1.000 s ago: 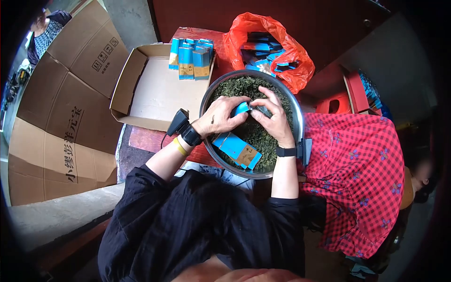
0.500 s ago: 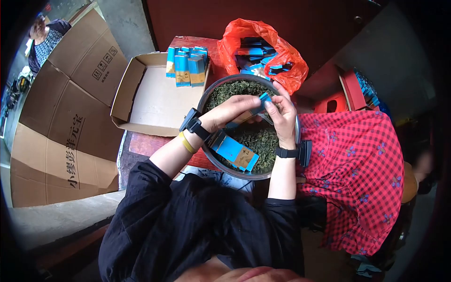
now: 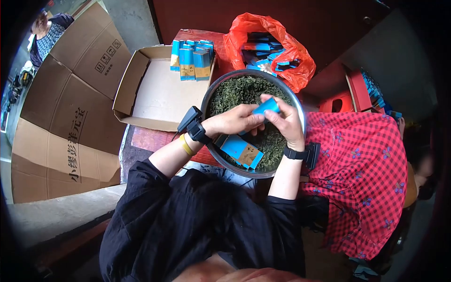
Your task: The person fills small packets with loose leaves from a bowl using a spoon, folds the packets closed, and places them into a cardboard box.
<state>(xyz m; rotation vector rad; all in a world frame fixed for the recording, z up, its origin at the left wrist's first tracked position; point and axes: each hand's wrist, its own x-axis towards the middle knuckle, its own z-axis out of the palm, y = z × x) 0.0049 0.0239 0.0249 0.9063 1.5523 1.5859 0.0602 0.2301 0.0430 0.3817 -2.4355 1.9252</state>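
A small blue tea packet point(image 3: 267, 107) is between my hands, above a round metal bowl point(image 3: 302, 110) of dried green tea leaves point(image 3: 235, 94). My right hand point(image 3: 287, 123) pinches it, thumb on the near face and fingers behind. At its lower left edge, my left hand point(image 3: 235, 119) has its fingers curled in against the packet; their tips are partly hidden. Below my left hand, a few blue and gold packets point(image 3: 242, 152) lie on the leaves inside the bowl.
Left of the bowl, a shallow cardboard box point(image 3: 155, 123) holds several upright blue and gold packets point(image 3: 188, 63). Behind the bowl sits a red plastic bag point(image 3: 300, 77) of packets. A red checkered cloth point(image 3: 357, 164) is on the right, a large carton point(image 3: 70, 122) on the left. One person point(image 3: 49, 35) is in the background.
The packet has turned so that a plain blue face shows more fully. My left hand has dropped slightly, from the packet's upper end to its lower edge.
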